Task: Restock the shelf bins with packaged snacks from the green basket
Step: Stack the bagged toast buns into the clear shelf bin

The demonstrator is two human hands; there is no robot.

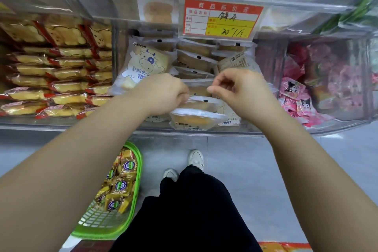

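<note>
Our left hand (pixel 163 93) fingers curl on the edge of a toast pack (pixel 196 106) in the middle bin (pixel 196 129). Our right hand (pixel 243 92) hovers beside it, fingers loosely curled, holding nothing. The green basket (pixel 137 172) of snacks (pixel 120 182) sits on the floor below, left of our shoes.

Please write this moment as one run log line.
left hand: holds toast packet | right hand: curled, contact unclear | site: middle bin | green basket: still stocked
</note>
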